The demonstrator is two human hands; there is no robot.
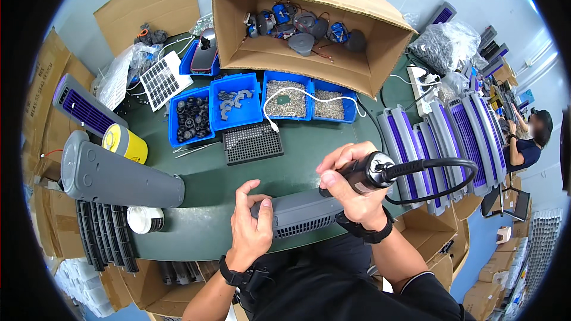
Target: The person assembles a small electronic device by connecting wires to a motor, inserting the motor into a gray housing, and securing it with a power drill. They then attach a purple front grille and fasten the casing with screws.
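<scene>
Low in front of me lies a long grey housing (306,207) with a slotted vent along its near side. My left hand (251,226) is closed around its left end, thumb on one side and fingers on the other. My right hand (358,193) wraps around a black electric screwdriver (379,170), held above the housing's right end. A thick black cable (437,164) loops from the screwdriver's back end to the right. The screwdriver's tip is hidden behind my right hand, so I cannot tell whether it touches the housing.
Blue bins of small screws (288,102), black knobs (191,120) and grey clips (234,104) line the green table's back. Behind them stands a cardboard box (279,62) of motors. Grey-purple units (440,148) stand right, a grey tower (116,172) left. Another person (528,145) sits far right.
</scene>
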